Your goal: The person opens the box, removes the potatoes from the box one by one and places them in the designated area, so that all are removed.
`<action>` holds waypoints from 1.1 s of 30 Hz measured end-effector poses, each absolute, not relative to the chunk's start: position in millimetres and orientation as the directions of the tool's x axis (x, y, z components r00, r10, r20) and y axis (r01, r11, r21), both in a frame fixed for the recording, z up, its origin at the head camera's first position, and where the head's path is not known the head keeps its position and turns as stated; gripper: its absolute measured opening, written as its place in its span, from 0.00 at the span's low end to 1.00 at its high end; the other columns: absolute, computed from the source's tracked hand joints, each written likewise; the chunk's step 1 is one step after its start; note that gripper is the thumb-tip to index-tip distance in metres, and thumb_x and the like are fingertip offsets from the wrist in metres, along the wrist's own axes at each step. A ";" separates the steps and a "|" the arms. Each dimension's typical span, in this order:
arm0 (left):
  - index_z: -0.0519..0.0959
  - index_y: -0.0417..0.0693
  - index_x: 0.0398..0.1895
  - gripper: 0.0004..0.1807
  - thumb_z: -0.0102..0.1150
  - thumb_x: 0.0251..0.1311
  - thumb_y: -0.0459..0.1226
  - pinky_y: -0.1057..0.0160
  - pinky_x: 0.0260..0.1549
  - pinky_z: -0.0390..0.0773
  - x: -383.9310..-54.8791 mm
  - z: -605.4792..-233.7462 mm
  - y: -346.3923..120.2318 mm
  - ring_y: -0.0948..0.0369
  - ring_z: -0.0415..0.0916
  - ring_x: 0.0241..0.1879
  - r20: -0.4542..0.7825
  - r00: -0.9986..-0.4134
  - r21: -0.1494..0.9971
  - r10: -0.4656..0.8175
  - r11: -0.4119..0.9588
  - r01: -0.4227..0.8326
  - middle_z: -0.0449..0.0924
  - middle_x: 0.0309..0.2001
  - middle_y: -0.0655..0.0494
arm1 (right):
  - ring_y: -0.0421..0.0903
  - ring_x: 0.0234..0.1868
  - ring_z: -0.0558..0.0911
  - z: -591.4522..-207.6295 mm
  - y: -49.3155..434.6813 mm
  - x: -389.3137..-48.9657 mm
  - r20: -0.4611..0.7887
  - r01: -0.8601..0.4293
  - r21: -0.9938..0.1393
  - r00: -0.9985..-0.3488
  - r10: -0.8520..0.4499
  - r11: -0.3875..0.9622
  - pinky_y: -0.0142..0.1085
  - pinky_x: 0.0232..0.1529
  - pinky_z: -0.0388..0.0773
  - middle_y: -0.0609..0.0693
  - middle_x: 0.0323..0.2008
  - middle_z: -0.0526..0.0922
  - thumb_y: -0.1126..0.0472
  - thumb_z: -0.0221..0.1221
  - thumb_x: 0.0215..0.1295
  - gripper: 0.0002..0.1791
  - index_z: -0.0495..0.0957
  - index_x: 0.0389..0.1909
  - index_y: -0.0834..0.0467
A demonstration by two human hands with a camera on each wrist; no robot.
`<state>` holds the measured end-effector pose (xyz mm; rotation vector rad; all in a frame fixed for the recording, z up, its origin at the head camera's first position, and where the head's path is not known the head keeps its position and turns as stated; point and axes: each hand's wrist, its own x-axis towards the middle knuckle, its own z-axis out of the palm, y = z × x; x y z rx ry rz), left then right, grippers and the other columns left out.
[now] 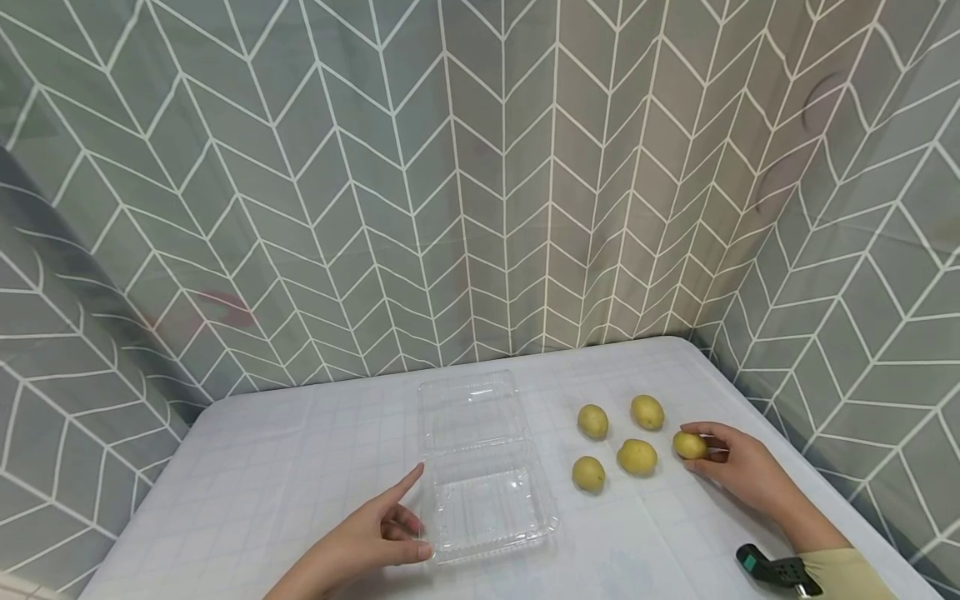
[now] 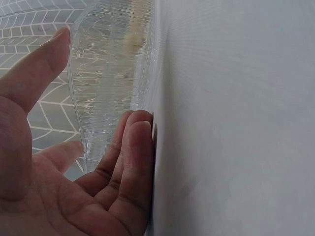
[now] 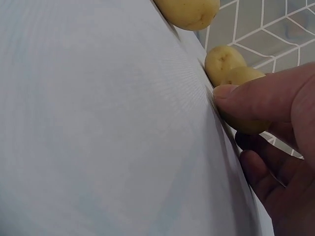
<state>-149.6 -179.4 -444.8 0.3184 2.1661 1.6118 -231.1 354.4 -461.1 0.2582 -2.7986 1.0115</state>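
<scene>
At the right of the head view, my right hand point(image 1: 742, 472) pinches a small yellow potato point(image 1: 687, 445) between thumb and fingers, down at the tablecloth. The right wrist view shows the thumb across this potato point(image 3: 244, 77), with another potato point(image 3: 222, 63) just behind. My left hand point(image 1: 369, 533) is beside a clear plastic clamshell box point(image 1: 486, 508), thumb and forefinger spread along its left side. In the left wrist view the fingertips are at the wall of the box point(image 2: 101, 83), the other fingers loosely bent on the cloth. The lid point(image 1: 472, 410) lies folded back, away from me.
Several loose potatoes point(image 1: 637, 457) lie between the box and my right hand. A white cloth covers the table point(image 1: 300, 467). Patterned grey curtains point(image 1: 480, 183) hang behind and at both sides. A black strap device point(image 1: 776, 570) is on the right wrist.
</scene>
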 end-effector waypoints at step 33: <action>0.44 0.57 0.81 0.56 0.73 0.56 0.39 0.64 0.39 0.77 -150.4 -445.8 -180.8 0.53 0.78 0.41 -0.196 -0.882 0.943 0.429 0.328 -0.051 0.74 0.44 0.45 | 0.56 0.50 0.81 -456.0 364.3 -223.9 0.231 -0.239 -0.644 -0.966 -0.113 0.727 0.33 0.43 0.80 0.60 0.54 0.80 0.56 0.72 0.58 0.29 0.77 0.58 0.64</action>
